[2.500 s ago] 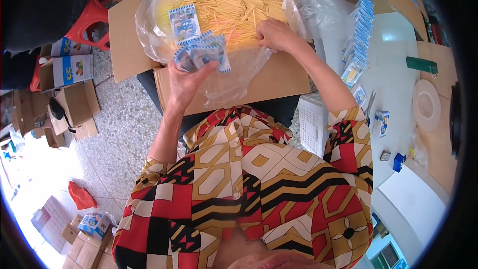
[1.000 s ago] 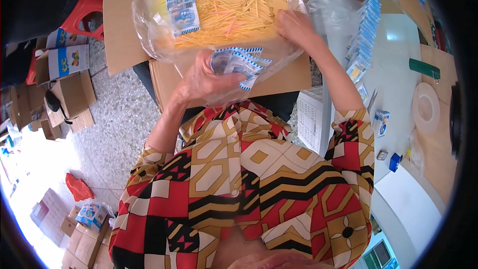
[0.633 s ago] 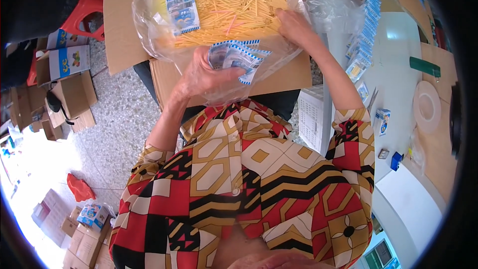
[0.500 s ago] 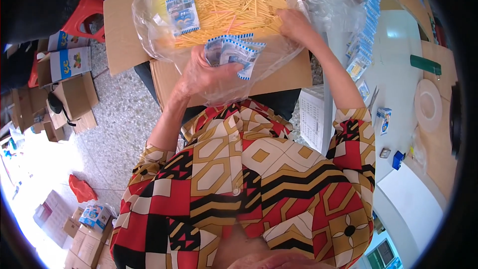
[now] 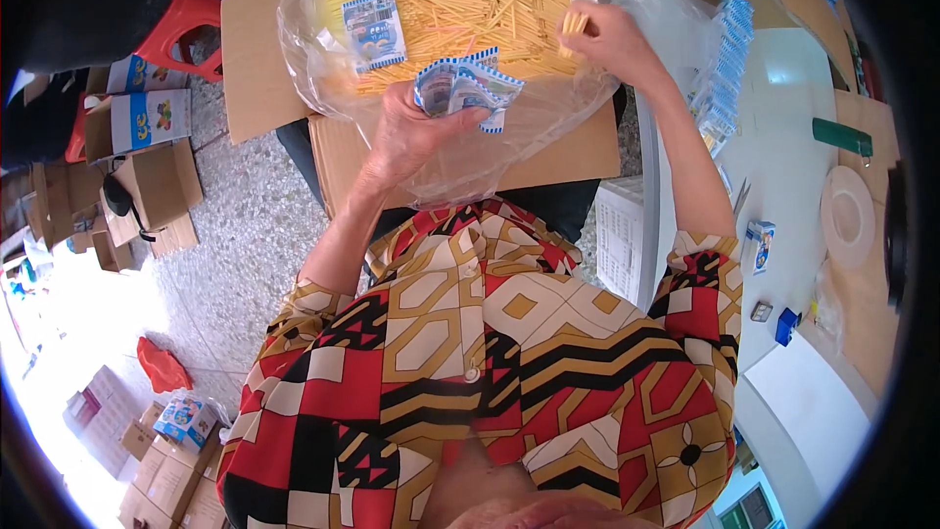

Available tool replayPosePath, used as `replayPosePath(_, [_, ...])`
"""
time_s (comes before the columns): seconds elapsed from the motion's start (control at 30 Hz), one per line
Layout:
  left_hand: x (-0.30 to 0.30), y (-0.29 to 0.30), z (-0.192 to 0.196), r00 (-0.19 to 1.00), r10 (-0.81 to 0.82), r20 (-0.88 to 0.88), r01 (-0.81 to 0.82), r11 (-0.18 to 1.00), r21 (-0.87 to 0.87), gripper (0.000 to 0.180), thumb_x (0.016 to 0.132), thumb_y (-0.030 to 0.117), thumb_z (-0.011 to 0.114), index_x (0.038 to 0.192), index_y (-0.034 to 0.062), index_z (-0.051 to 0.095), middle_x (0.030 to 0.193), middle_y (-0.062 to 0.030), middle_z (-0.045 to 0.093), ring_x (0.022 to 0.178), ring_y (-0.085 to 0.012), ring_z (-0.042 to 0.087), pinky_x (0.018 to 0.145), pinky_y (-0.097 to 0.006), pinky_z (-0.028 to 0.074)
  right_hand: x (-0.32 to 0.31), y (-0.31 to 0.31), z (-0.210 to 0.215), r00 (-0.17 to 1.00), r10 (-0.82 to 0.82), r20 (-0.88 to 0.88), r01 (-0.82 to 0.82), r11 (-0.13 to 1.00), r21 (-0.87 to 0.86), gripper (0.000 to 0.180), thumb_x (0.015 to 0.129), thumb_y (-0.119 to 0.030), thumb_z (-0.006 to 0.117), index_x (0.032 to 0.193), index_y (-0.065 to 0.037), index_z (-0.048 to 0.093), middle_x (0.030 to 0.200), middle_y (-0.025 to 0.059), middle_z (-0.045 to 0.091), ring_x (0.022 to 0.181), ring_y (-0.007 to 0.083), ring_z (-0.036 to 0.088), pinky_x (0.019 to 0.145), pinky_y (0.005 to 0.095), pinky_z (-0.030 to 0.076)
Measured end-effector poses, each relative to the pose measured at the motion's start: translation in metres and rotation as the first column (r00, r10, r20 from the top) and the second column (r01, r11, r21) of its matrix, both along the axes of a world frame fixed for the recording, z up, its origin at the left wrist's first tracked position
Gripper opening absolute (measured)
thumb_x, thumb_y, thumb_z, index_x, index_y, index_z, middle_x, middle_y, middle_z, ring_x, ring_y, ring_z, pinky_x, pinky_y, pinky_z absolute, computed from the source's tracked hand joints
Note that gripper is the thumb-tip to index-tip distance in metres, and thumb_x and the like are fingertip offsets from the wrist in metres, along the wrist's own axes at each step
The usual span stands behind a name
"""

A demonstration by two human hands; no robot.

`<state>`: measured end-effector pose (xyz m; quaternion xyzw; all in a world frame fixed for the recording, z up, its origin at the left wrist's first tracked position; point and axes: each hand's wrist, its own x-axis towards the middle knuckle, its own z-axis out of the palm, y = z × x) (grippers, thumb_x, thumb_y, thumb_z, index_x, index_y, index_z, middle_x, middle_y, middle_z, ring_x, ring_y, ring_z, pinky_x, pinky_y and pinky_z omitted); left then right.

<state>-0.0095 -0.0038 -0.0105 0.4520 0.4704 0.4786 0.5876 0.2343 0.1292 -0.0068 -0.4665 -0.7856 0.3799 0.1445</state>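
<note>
In front of me an open cardboard carton (image 5: 257, 69), lined with a clear plastic bag (image 5: 305, 34), is full of thin yellow sticks (image 5: 460, 0), a few of them pinkish. My left hand (image 5: 406, 142) is closed on several small blue-and-white packets (image 5: 468, 86), fanned out over the carton's near side. My right hand (image 5: 619, 44), at the carton's right side, pinches a small bundle of sticks (image 5: 574, 29) just above the pile. One blue-and-white packet (image 5: 374, 31) lies flat on the sticks at the left.
On the white table (image 5: 783, 176) at the right are a long row of blue-and-white packets (image 5: 723, 59), a green object (image 5: 842, 136), a tape roll (image 5: 848, 216) and a small blue item (image 5: 787, 326). At the left stand a red stool (image 5: 186, 24) and cartons (image 5: 157, 186).
My right hand has lifted from the pile's right edge, a bundle of sticks now showing in its fingers. My left hand has shifted slightly right with the packets, which have tilted.
</note>
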Motion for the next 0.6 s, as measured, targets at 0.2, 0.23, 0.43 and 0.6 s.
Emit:
replayPosePath(0.2, [0.002, 0.003, -0.005, 0.999, 0.031, -0.041, -0.031, 0.999, 0.022, 0.018, 0.074, 0.003, 0.071, 0.092, 0.0013, 0.067, 0.082, 0.0005, 0.066, 0.072, -0.0037, 0.056, 0.067, -0.02, 0.048, -0.03, -0.044, 0.079, 0.826, -0.055, -0.561, 0.042, 0.998, -0.037, 0.015, 0.083, -0.004, 0.061, 0.097, -0.003, 0.058, 0.094, 0.0037, 0.061, 0.069, 0.0054, 0.051, 0.058, 0.0176, 0.039])
replayPosePath(0.23, [0.003, 0.004, -0.007, 0.999, 0.045, -0.015, -0.044, 0.998, 0.05, 0.017, 0.074, 0.003, 0.071, 0.091, 0.0012, 0.067, 0.081, 0.0005, 0.066, 0.071, -0.0034, 0.056, 0.066, -0.02, 0.048, -0.037, -0.05, 0.082, 0.827, -0.057, -0.56, 0.045, 0.998, -0.035, 0.015, 0.083, -0.004, 0.061, 0.097, -0.003, 0.058, 0.094, 0.0037, 0.061, 0.069, 0.0054, 0.051, 0.058, 0.0176, 0.039])
replayPosePath(0.43, [0.009, 0.006, -0.004, 0.999, 0.028, -0.036, -0.027, 0.999, 0.024, 0.017, 0.074, 0.004, 0.072, 0.09, 0.0008, 0.067, 0.079, 0.0011, 0.066, 0.07, -0.0027, 0.055, 0.064, -0.02, 0.048, -0.047, -0.057, 0.083, 0.739, 0.061, -0.671, -0.173, 0.98, -0.101, 0.014, 0.082, -0.005, 0.062, 0.095, -0.003, 0.058, 0.092, 0.0045, 0.061, 0.066, 0.0044, 0.049, 0.059, 0.0177, 0.041])
replayPosePath(0.6, [0.006, 0.005, -0.003, 0.998, -0.01, -0.068, 0.014, 0.998, 0.054, 0.019, 0.074, 0.006, 0.073, 0.091, 0.0005, 0.067, 0.079, 0.0011, 0.066, 0.07, -0.0026, 0.054, 0.064, -0.02, 0.047, -0.044, -0.052, 0.081, 0.826, -0.057, -0.561, -0.121, 0.954, -0.276, 0.014, 0.083, -0.013, 0.064, 0.094, -0.006, 0.063, 0.076, -0.0017, 0.059, 0.058, 0.002, 0.047, 0.054, 0.0151, 0.04])
